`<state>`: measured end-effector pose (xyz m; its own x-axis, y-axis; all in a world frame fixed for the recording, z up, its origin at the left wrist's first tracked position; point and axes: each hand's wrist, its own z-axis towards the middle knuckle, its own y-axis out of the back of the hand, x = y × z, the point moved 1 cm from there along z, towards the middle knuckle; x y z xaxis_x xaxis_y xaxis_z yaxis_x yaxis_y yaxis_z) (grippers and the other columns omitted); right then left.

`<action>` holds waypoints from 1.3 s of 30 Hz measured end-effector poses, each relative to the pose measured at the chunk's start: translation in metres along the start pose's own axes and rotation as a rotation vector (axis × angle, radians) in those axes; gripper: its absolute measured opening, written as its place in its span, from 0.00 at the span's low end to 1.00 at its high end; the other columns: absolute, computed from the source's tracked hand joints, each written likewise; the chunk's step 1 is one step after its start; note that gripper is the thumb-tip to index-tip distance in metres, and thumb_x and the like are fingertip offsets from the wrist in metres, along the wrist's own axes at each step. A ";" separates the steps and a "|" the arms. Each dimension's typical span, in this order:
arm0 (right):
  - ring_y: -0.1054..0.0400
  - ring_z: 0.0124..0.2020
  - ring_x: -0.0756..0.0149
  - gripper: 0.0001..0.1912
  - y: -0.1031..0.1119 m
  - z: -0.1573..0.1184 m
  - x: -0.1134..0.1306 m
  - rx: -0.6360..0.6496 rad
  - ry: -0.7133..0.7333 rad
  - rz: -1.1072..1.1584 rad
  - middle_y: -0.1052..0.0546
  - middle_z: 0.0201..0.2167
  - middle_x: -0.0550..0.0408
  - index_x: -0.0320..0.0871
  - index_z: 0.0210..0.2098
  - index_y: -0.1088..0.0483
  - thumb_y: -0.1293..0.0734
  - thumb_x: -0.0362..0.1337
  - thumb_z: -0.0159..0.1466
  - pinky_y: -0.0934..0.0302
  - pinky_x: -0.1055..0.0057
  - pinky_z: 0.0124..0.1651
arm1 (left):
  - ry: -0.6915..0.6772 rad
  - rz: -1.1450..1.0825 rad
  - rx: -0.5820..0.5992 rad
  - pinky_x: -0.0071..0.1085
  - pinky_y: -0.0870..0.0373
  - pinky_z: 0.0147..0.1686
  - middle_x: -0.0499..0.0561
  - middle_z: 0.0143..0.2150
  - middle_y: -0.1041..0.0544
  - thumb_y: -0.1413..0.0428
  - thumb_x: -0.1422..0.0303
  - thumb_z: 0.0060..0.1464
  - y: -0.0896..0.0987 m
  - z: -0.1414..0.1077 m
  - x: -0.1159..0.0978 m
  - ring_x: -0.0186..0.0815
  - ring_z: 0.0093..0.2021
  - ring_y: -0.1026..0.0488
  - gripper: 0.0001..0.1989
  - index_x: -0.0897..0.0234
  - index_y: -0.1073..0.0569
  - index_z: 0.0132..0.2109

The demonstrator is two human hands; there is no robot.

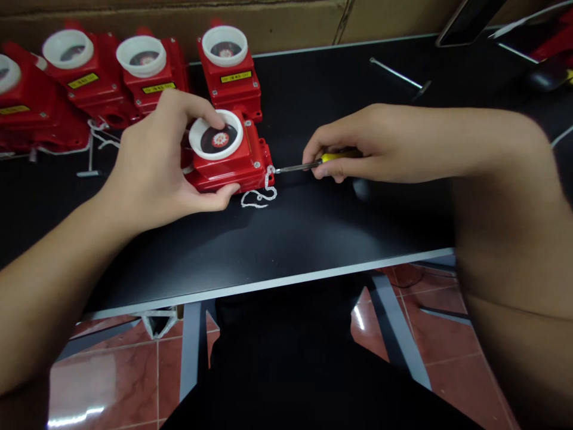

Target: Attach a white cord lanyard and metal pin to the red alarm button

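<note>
Red box (242, 161) with a white-ringed dark window, left of centre on a black counter (313, 233). Across the counter's far left stand four similar red boxes (235, 92). The left hand (163, 149) grasps the first box, thumb along its near side, a finger reaching over the ring. The right hand (358, 143) grips a yellow-handled screwdriver (293, 168), pointed left, its tip at the box's right corner. A thin white chain (273, 192) meets that corner; its other end trails loose nearby. Two small cover screws (256, 164) look seated. Work at the chain's corner seems unfinished, though how tightly it is fixed cannot be told.
</note>
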<state>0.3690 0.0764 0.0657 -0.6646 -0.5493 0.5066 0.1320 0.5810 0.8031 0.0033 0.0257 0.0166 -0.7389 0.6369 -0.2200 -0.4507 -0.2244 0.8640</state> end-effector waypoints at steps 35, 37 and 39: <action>0.15 0.52 0.50 0.07 0.008 0.001 -0.018 -0.238 -0.020 -0.259 0.11 0.64 0.46 0.53 0.55 0.13 0.22 0.45 0.79 0.18 0.49 0.65 | -0.352 0.109 -0.111 0.68 0.21 0.84 0.56 0.83 0.16 0.22 0.51 0.71 0.010 0.000 0.005 0.61 0.80 0.16 0.35 0.47 0.20 0.78; 0.14 0.51 0.50 0.10 0.012 -0.002 -0.014 -0.292 -0.032 -0.236 0.10 0.62 0.46 0.53 0.54 0.12 0.23 0.48 0.80 0.18 0.49 0.63 | -0.413 0.083 -0.108 0.65 0.12 0.75 0.52 0.76 0.11 0.22 0.57 0.72 0.013 -0.005 -0.007 0.57 0.69 0.10 0.25 0.44 0.14 0.71; 0.13 0.56 0.46 0.16 0.019 -0.006 -0.011 -0.416 -0.083 -0.254 0.09 0.62 0.42 0.49 0.56 0.10 0.27 0.51 0.83 0.21 0.48 0.67 | -0.444 0.039 -0.043 0.51 0.05 0.57 0.48 0.63 0.05 0.26 0.62 0.77 0.013 -0.012 -0.021 0.46 0.51 0.07 0.13 0.44 0.11 0.64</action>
<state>0.3832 0.0898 0.0778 -0.7680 -0.5829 0.2653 0.2290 0.1369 0.9637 0.0072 0.0011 0.0268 -0.4734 0.8801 0.0357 -0.4542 -0.2786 0.8462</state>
